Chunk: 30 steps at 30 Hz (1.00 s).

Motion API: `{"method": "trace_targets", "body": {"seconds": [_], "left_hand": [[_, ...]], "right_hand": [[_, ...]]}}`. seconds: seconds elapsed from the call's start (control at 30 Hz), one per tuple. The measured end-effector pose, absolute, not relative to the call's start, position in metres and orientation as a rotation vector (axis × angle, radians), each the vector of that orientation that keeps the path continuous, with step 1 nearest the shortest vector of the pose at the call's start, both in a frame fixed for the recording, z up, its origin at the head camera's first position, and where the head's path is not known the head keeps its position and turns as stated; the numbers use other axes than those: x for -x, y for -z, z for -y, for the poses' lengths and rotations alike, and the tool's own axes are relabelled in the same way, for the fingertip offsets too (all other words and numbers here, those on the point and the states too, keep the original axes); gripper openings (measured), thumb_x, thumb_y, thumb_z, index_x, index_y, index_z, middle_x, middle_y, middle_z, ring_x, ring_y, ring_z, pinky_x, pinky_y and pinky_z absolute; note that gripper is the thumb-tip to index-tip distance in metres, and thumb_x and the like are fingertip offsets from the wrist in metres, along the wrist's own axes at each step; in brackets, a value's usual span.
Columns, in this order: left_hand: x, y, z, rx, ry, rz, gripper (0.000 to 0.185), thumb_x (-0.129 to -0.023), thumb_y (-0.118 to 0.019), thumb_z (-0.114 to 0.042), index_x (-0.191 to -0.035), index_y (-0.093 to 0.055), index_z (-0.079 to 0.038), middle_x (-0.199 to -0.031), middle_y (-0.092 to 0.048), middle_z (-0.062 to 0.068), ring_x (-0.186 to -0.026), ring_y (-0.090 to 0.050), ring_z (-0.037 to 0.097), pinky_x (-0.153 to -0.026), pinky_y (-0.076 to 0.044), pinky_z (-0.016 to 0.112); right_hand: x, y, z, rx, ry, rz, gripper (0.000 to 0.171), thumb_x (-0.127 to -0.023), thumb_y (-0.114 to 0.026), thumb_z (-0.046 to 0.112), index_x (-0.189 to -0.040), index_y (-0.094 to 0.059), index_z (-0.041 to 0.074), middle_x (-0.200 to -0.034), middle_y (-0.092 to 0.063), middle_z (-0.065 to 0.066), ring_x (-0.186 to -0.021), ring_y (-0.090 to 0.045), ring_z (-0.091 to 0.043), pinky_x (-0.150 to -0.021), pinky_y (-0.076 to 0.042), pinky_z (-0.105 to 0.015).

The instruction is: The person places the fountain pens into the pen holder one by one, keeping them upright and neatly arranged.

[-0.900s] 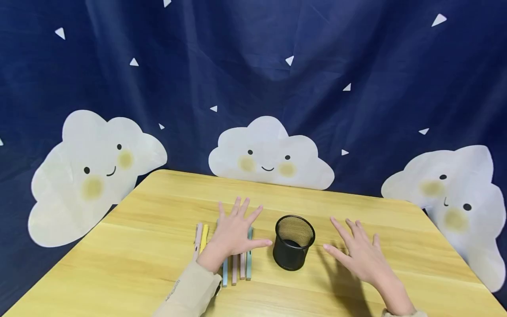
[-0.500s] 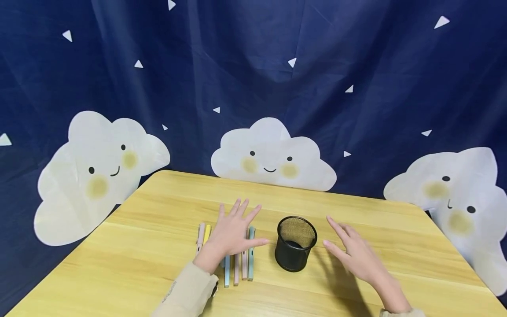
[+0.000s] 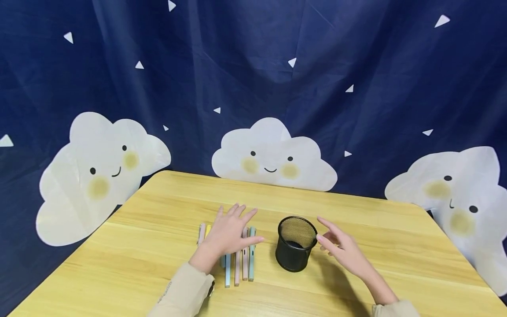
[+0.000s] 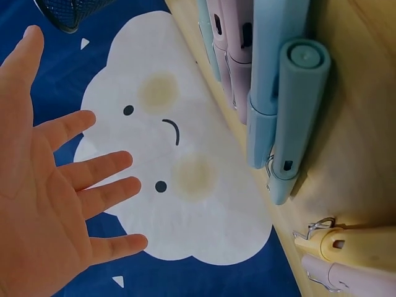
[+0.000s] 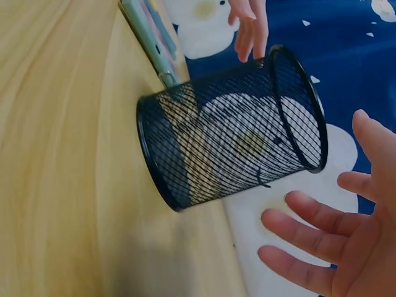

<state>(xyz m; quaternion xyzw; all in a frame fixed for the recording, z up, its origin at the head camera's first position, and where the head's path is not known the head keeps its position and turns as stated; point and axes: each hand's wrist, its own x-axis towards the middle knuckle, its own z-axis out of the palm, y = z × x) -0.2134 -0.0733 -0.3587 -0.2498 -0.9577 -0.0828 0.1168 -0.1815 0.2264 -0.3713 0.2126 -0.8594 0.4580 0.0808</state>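
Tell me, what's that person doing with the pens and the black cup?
A person sits at a wooden table. Their left hand is spread open just above a row of pastel pens lying side by side. Their right hand, also open, is right beside the black mesh cup, not gripping it. The cup stands upright between the hands, and no pens can be seen in it.

head view downward, wrist views close (both show pens (image 4: 272, 105))
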Motion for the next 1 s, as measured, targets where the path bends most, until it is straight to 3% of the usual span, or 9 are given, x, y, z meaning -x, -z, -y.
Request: {"method": "trace_targets", "body": {"seconds": [0.27,0.53,0.77,1.0], "left_hand": [[0.214,0.359,0.079,0.737,0.266,2.815,0.077,-0.077,-0.045,-0.067,-0.135,-0.041,-0.017,-0.133,-0.041,0.014,-0.123,-0.035,0.032,-0.095,-0.023,0.059],[0.213,0.356,0.087,0.745,0.278,2.805,0.076,-0.078,-0.044,-0.067,-0.132,-0.045,-0.015,-0.128,-0.047,0.013,-0.117,-0.042,0.031,-0.093,-0.028,0.058],[0.215,0.349,0.097,0.727,0.350,2.803,0.067,-0.079,-0.054,-0.056,-0.127,-0.050,-0.009,-0.123,-0.050,0.015,-0.114,-0.044,0.032,-0.093,-0.030,0.056],[0.219,0.339,0.108,0.698,0.387,2.819,0.061,-0.081,-0.057,-0.050,-0.124,-0.052,-0.007,-0.120,-0.053,0.015,-0.111,-0.047,0.032,-0.092,-0.033,0.051]], "right_hand": [[0.186,0.372,-0.219,-0.664,-1.740,2.491,0.047,-0.091,-0.050,0.007,-0.133,-0.032,-0.006,-0.072,-0.052,-0.021,-0.055,-0.056,-0.019,-0.049,-0.050,-0.037],[0.192,0.375,-0.219,-0.747,-1.802,2.464,0.046,-0.088,-0.053,0.003,-0.128,-0.036,-0.012,-0.064,-0.051,-0.015,-0.049,-0.053,-0.012,-0.045,-0.049,-0.033],[0.192,0.376,-0.220,-0.699,-1.905,2.489,0.049,-0.089,-0.052,0.006,-0.129,-0.033,-0.014,-0.070,-0.052,-0.023,-0.050,-0.055,-0.012,-0.048,-0.051,-0.034],[0.189,0.375,-0.218,-0.649,-2.020,2.474,0.053,-0.089,-0.053,0.007,-0.132,-0.029,-0.013,-0.071,-0.052,-0.016,-0.051,-0.056,-0.014,-0.052,-0.052,-0.034]]}}
